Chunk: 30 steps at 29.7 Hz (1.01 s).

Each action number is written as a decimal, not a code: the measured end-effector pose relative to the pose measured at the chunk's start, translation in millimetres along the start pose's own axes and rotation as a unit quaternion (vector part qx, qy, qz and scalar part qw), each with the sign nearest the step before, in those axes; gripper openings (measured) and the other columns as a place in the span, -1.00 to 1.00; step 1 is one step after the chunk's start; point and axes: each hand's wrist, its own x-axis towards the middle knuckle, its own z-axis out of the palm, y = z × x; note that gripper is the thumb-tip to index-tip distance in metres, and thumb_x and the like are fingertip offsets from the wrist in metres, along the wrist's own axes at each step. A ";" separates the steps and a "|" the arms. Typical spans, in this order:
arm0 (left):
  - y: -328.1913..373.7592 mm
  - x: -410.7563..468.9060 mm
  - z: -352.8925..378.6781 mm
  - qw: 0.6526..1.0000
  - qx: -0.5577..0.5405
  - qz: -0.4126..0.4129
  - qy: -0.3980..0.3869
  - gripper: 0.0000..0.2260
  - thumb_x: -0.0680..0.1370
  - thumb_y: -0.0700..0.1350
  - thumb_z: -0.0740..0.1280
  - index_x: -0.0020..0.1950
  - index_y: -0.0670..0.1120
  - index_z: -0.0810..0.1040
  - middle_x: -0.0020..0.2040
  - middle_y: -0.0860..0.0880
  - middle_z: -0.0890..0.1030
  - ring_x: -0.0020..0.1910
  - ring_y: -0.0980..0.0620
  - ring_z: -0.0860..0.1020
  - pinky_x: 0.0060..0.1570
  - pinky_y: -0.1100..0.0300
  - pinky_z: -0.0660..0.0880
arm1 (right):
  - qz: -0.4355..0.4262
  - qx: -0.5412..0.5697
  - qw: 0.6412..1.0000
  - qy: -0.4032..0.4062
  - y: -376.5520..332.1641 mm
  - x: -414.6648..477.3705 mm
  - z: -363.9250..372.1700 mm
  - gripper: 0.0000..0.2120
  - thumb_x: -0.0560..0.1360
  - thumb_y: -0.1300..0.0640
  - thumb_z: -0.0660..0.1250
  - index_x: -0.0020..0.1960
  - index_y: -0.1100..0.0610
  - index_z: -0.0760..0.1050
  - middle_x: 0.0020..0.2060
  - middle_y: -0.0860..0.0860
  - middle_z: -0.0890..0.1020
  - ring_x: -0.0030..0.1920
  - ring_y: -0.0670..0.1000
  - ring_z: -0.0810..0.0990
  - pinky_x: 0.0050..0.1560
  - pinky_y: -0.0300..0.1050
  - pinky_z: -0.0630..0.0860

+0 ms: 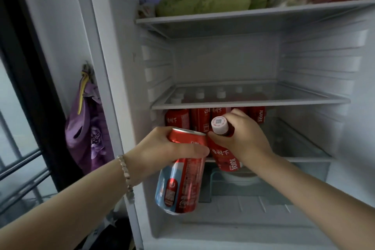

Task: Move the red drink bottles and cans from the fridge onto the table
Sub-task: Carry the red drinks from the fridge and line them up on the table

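Note:
My left hand point(162, 148) grips a red cola can point(182, 180) around its upper part, in front of the open fridge. My right hand point(241, 134) holds a red juice bottle point(225, 158) with a white cap by its neck, tilted toward me, just in front of the lower shelf. The can and the bottle touch side by side. Behind them, several more red juice bottles point(199, 117) with white caps stand in a row on the lower shelf, under a glass shelf point(304, 99).
The middle glass shelf holds nothing. The top shelf point(243, 16) carries green and orange vegetables and a plastic bag. A drawer point(263, 191) with a white bowl lies below. A purple bag point(87, 128) hangs left of the fridge, beside a window.

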 end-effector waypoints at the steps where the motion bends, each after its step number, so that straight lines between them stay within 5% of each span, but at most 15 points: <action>1: -0.6 -2.7 1.1 1.000 -0.001 -0.009 0.011 -0.82 0.28 -0.12 0.51 -0.18 0.00 0.59 -0.35 0.10 0.69 -0.35 0.18 0.66 -0.37 0.38 0.52 | -0.003 -0.012 1.000 -0.012 -2.8 -1.5 -4.4 -0.75 0.40 -0.07 0.42 -0.10 0.10 0.52 -0.19 -0.11 0.47 -0.14 -0.06 0.49 -0.25 -0.22 0.37; 7: -4.0 -49.6 18.8 0.996 -0.031 -0.032 0.072 -0.84 0.29 -0.14 0.51 -0.16 -0.04 0.64 -0.30 0.04 0.71 -0.29 0.11 0.68 -0.24 0.29 0.59 | -0.051 -0.044 0.986 -0.151 -24.6 -12.7 -17.4 -0.68 0.41 -0.17 0.36 -0.28 0.05 0.39 -0.34 -0.10 0.49 -0.33 -0.08 0.46 -0.39 -0.19 0.29; 17: -52.0 -223.6 88.0 0.930 -0.025 -0.146 0.336 -0.85 0.29 -0.20 0.55 -0.30 -0.06 0.60 -0.35 0.04 0.61 -0.38 0.17 0.57 -0.36 0.35 0.52 | -0.206 -0.026 0.885 -0.416 -99.4 -124.7 23.3 -0.69 0.34 -0.20 0.38 -0.14 0.02 0.46 -0.15 -0.05 0.62 -0.11 0.03 0.60 -0.21 -0.10 0.50; 22: -81.0 -352.8 131.3 0.838 0.053 -0.251 0.481 -0.62 0.02 0.20 0.51 -0.28 0.06 0.60 -0.06 0.04 0.51 -0.13 0.17 0.57 -0.20 0.41 0.50 | -0.340 0.026 0.812 -0.474 -174.3 -224.6 23.3 -0.78 0.39 -0.11 0.30 -0.19 0.01 0.37 -0.15 -0.04 0.60 -0.08 0.05 0.56 -0.31 -0.12 0.32; 26: -77.7 -466.1 180.4 0.751 0.081 -0.295 0.585 -0.53 0.02 0.24 0.51 -0.18 0.04 0.61 -0.04 0.02 0.52 -0.06 0.10 0.56 0.00 0.21 0.57 | -0.445 0.112 0.737 -0.497 -241.0 -323.6 0.5 -0.73 0.40 -0.16 0.33 -0.14 0.01 0.39 -0.11 -0.03 0.61 -0.03 0.04 0.58 -0.25 -0.15 0.32; 30: -53.7 -582.5 247.4 0.646 0.089 -0.352 0.671 -0.52 0.07 0.21 0.56 -0.11 0.12 0.54 0.00 0.06 0.50 0.00 0.13 0.53 -0.06 0.43 0.47 | -0.538 0.178 0.643 -0.515 -303.2 -429.3 -53.7 -0.65 0.42 -0.16 0.37 0.04 0.08 0.49 -0.02 0.01 0.64 -0.07 0.02 0.59 -0.19 -0.21 0.38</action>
